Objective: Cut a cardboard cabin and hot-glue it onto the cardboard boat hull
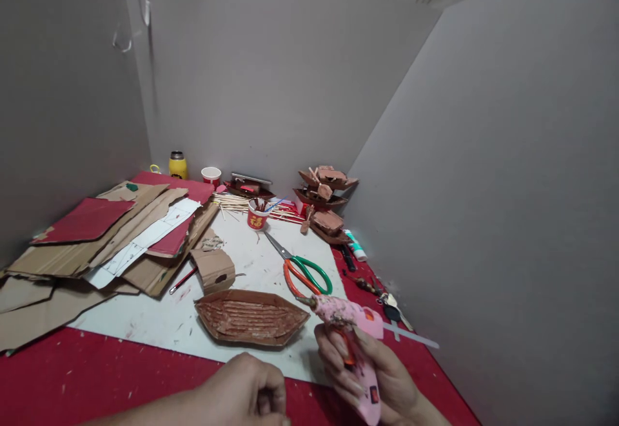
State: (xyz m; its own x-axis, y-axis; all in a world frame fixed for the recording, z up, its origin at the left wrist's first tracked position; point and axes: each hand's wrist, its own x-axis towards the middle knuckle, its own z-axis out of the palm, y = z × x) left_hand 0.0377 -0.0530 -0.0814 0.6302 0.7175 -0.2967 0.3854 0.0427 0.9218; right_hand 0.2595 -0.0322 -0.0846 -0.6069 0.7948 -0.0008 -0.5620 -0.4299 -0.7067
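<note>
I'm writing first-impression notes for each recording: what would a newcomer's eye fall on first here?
Probably the pink hot glue gun, gripped in the right hand at lower right, its nozzle pointing left. Next comes the brown model boat on the white sheet, near the middle. Beyond its right end lie scissors with one orange and one green handle.

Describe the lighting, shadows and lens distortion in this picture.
Head view: soft, even light, without strong glare on the white sheet; head view: faint shadow beside the brown boat; head view: wide-angle stretch, the grey walls splaying outward toward the top.
</note>
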